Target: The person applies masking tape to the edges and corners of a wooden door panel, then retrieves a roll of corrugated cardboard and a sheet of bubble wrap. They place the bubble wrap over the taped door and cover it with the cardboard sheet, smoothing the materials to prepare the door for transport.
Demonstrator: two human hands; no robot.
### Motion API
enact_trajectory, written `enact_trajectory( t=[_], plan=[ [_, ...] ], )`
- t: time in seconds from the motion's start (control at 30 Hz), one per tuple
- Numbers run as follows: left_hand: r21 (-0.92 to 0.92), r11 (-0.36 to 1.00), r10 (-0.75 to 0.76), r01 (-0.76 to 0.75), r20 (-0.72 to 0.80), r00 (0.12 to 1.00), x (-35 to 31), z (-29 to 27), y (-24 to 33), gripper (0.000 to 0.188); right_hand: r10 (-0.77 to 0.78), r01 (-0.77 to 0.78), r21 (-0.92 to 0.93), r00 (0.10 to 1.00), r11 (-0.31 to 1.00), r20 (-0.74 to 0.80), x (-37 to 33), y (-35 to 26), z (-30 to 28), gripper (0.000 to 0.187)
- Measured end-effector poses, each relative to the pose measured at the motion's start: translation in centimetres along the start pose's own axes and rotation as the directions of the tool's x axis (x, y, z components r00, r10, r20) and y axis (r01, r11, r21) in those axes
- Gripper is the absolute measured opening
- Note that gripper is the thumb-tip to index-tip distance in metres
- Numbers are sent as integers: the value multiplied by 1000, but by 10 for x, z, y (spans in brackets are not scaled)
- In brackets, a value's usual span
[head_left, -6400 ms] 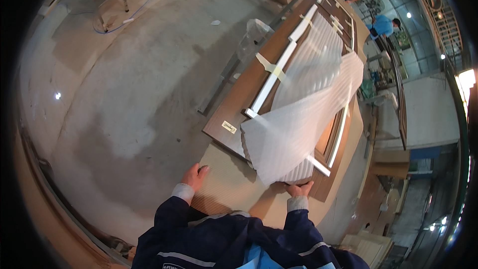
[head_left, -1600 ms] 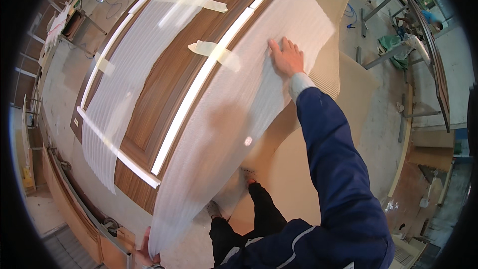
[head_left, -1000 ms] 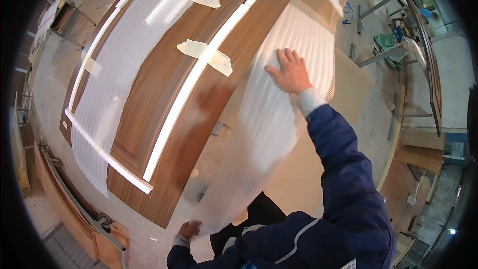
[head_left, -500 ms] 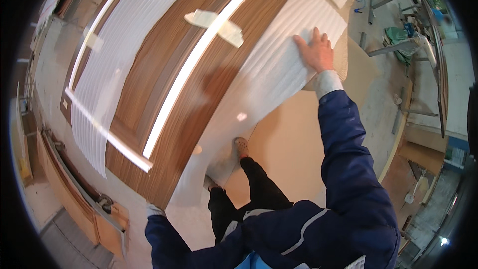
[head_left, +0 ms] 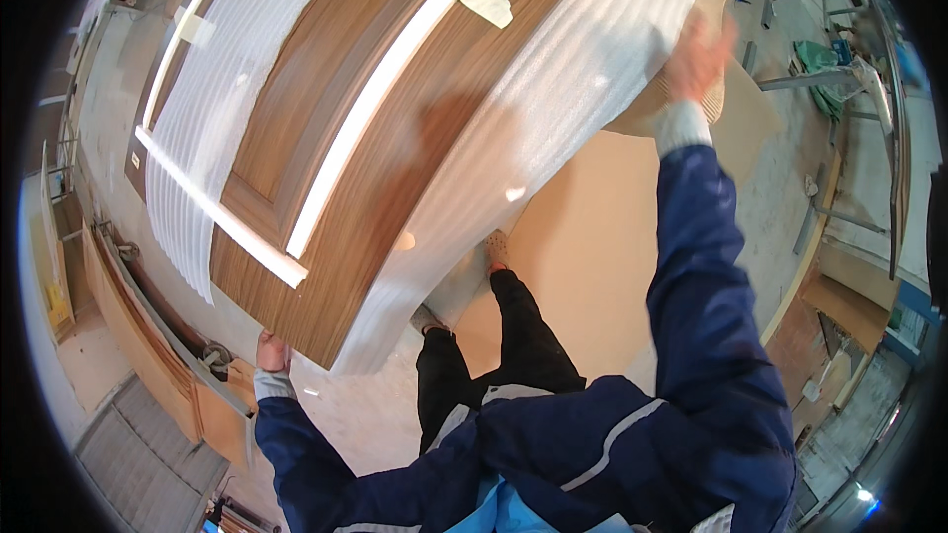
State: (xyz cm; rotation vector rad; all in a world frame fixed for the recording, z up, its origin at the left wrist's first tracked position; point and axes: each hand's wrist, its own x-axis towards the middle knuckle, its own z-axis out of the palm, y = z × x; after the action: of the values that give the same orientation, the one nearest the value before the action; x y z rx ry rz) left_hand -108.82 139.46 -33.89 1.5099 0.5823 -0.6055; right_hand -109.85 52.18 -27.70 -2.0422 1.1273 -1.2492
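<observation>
A brown wood-grain door panel (head_left: 370, 227) slants across the upper left of the view, with white strips (head_left: 360, 104) along it and a piece of cream tape (head_left: 484, 5) across one strip. My left hand (head_left: 273, 351) grips the panel's near end, its fingers curled at the edge and partly hidden. White ribbed foam sheet (head_left: 553, 69) covers the panel's right side. My right hand (head_left: 699, 59), smeared by motion, is by the foam's outer edge, next to a tan corrugated piece (head_left: 642, 116). Whether it touches either one I cannot tell.
Another foam strip (head_left: 222, 109) lies along the panel's left side. A large tan sheet (head_left: 592, 227) is on the floor by my feet. Boards (head_left: 148, 345) lean at the left. Metal supports (head_left: 805, 81) and a green bag (head_left: 818, 64) stand at the right.
My right hand has moved right and a little farther off, from flat on the foam to its edge. My left hand has shifted left along the panel's end. The panel sits higher in view.
</observation>
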Motion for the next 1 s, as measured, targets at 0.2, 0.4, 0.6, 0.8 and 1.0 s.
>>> enact_trajectory(
  t=[0.2,0.4,0.6,0.8,1.0],
  plan=[
    [65,994,-93,90,39,995,-17,-7,22,16,657,-479,704,753,524,23,-51,108,-88,91],
    [137,987,-80,87,-57,995,-25,-3,24,21,694,-767,609,551,202,464,-119,178,-74,94],
    [163,979,-116,126,-70,991,-32,13,36,21,663,-673,435,721,599,201,-127,134,-82,83],
    [112,993,-53,41,109,993,-36,24,37,16,-97,139,-271,982,953,162,-82,31,-56,64],
    [135,976,-170,169,-7,985,-28,-12,15,12,-186,481,-392,785,784,591,-57,-36,36,63]
  ],
)
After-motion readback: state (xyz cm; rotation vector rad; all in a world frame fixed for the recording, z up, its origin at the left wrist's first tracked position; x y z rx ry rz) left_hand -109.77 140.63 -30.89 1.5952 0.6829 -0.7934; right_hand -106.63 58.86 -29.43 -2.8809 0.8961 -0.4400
